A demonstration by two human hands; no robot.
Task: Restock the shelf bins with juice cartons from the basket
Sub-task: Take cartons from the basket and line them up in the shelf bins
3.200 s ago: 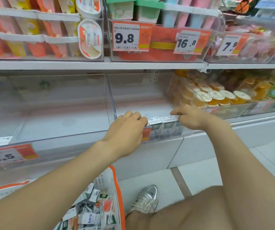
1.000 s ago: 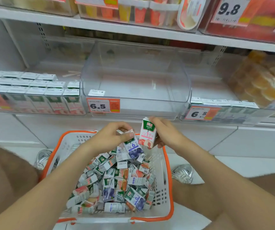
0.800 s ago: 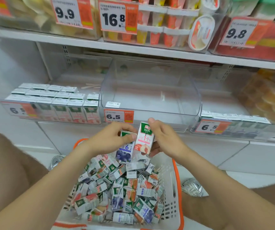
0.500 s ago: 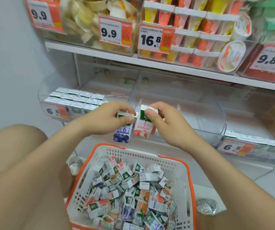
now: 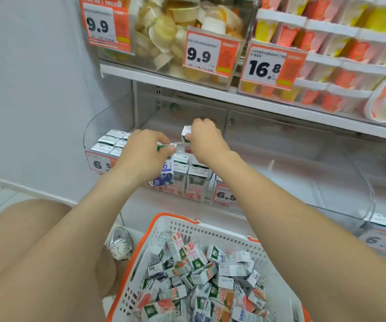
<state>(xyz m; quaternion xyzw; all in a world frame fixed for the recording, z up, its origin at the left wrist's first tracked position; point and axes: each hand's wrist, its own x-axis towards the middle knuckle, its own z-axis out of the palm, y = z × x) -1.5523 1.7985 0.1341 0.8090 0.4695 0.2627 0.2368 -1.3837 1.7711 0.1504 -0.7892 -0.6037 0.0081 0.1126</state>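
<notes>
Up from white-orange plastic basket (image 5: 164,225) to clear plastic bin (image 5: 92,129): left hand (image 5: 141,155) grips blue-white juice carton (image 5: 164,174), right hand (image 5: 207,141) pinches pink-white carton (image 5: 185,133).

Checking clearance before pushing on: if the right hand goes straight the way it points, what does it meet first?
Probably nothing near: the right hand, gripping a juice carton, points past the stocked cartons into the left bin's bare back; the rear panel follows, depth unclear.

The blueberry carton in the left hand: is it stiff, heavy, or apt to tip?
Probably stiff: the blueberry carton keeps flat faces in the left hand. Likely light: one hand holds it by the top. Tall and narrow, it may tip.
</notes>
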